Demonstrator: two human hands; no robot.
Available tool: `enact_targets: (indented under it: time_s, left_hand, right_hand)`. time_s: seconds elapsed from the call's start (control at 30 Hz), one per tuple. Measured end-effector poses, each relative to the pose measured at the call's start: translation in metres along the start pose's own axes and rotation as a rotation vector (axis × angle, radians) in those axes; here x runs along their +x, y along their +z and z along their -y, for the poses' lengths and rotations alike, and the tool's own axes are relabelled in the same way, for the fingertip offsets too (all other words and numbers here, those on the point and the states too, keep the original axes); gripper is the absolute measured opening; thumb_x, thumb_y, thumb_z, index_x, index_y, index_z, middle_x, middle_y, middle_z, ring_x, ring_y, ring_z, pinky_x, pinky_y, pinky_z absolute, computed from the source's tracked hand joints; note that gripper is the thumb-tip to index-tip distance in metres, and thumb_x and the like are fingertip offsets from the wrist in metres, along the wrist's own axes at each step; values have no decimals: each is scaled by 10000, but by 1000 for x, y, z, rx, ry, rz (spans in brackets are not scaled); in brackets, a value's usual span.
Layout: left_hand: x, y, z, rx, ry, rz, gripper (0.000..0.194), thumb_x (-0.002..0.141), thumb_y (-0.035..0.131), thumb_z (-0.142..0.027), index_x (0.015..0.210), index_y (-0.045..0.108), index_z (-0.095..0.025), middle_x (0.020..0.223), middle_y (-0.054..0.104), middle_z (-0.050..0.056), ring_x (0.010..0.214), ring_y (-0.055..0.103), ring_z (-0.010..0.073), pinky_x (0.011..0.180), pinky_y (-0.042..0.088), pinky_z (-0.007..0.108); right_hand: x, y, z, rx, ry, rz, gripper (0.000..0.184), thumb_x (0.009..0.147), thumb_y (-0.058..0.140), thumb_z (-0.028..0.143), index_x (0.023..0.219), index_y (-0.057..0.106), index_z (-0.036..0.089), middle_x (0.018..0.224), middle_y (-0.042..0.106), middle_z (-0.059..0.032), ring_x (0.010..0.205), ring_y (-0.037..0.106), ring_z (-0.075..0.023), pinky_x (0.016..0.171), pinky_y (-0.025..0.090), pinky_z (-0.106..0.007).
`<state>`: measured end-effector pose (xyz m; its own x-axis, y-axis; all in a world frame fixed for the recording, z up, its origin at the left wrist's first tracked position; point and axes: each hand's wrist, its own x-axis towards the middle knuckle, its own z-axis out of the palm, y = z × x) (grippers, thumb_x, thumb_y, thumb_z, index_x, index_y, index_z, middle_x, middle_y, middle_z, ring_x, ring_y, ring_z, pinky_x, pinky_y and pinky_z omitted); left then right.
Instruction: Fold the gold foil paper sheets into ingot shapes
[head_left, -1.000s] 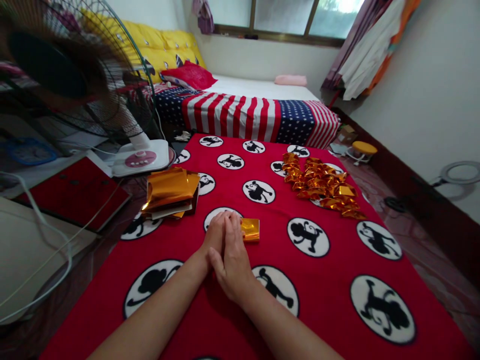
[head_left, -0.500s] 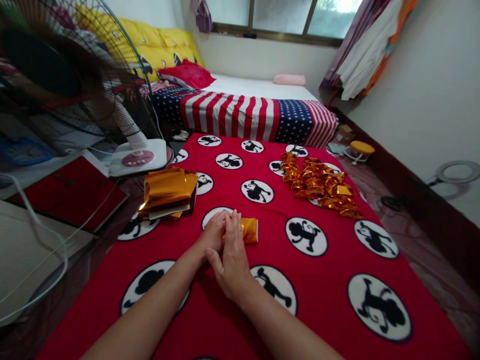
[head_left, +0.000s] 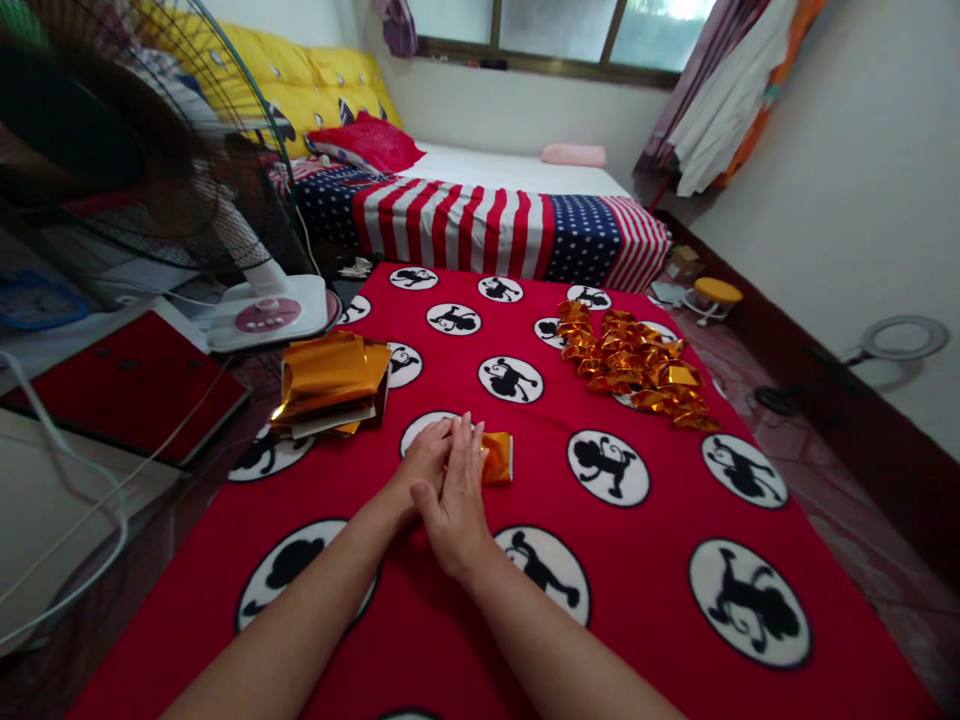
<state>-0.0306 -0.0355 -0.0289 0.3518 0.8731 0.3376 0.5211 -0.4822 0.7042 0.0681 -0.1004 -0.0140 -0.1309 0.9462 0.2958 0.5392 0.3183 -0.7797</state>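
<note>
Foil paper point(head_left: 499, 458), gold and folded, lies on the red monkey-print cloth point(head_left: 538, 480), partly covered by both hands. The right hand point(head_left: 459, 500) extends straight fingers against the left hand point(head_left: 424, 462), whose grip cannot be told. Gold sheets point(head_left: 330, 372) sit stacked leftward; shaped foil pieces point(head_left: 637, 360) cluster farther right.

The cloth point(head_left: 540, 455) is red, patterned with white, dark-rimmed circles framing black monkey figures. The stack of sheets point(head_left: 334, 370), the folded paper point(head_left: 499, 457) and the folded pieces point(head_left: 634, 365) are shiny orange-gold. The blanket point(head_left: 480, 225) mixes red-and-white stripes with white stars on blue; the pillow point(head_left: 371, 142) is red, the stool point(head_left: 718, 290) yellow.
</note>
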Motion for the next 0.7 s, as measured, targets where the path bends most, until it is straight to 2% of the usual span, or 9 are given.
enact_targets:
  time_s: [0.1, 0.2, 0.37, 0.47, 0.6, 0.7]
  left_hand:
    - [1, -4, -3, 79, 56, 61, 193, 784, 616, -225, 946, 713, -184, 966, 647, 87, 906, 577, 218, 844, 475, 374]
    - [0, -8, -8, 83, 50, 88, 246, 768, 622, -169, 1000, 703, -180, 1005, 637, 84, 947, 571, 216, 872, 465, 363]
    - [-1, -9, -13, 76, 19, 72, 321, 749, 707, -221, 1068, 695, -192, 1031, 625, 81, 979, 567, 219, 887, 458, 359]
    - [-2, -8, -13, 89, 19, 68, 325, 743, 729, -242, 1064, 700, -198, 1013, 626, 80, 966, 569, 221, 871, 461, 362]
    - [-3, -7, -13, 103, 13, 62, 338, 746, 735, -248, 1075, 695, -184, 1016, 628, 88, 974, 566, 226, 877, 457, 370]
    - [-4, -6, -12, 100, 12, 43, 347, 744, 734, -240, 1084, 690, -190, 1025, 628, 84, 986, 560, 225, 893, 451, 375]
  right_hand:
    - [-2, -7, -5, 26, 26, 13, 929, 869, 262, 732, 1538, 4, 141, 1603, 57, -161, 1465, -105, -301, 1149, 111, -595]
    - [-5, -17, -13, 38, 4, 34, 928, 863, 293, 733, 1538, 36, 151, 1604, 67, -149, 1466, -110, -291, 1160, 106, -577]
    - [-11, -44, -31, 90, 52, -11, 829, 909, 343, 649, 1536, 66, 184, 1609, 66, -123, 1474, -70, -277, 1164, 127, -563]
    - [-14, -57, -40, 154, 114, -60, 790, 923, 397, 581, 1534, 75, 198, 1609, 68, -117, 1478, -21, -271, 1174, 100, -548]
    - [-12, -65, -46, 389, 258, -141, 725, 917, 490, 435, 1511, 135, 217, 1578, 198, -148, 1449, 224, -241, 1149, 265, -480]
    - [-6, -68, -48, 527, 350, -234, 731, 828, 605, 357, 1447, 246, 203, 1486, 354, -191, 1368, 383, -256, 1049, 420, -459]
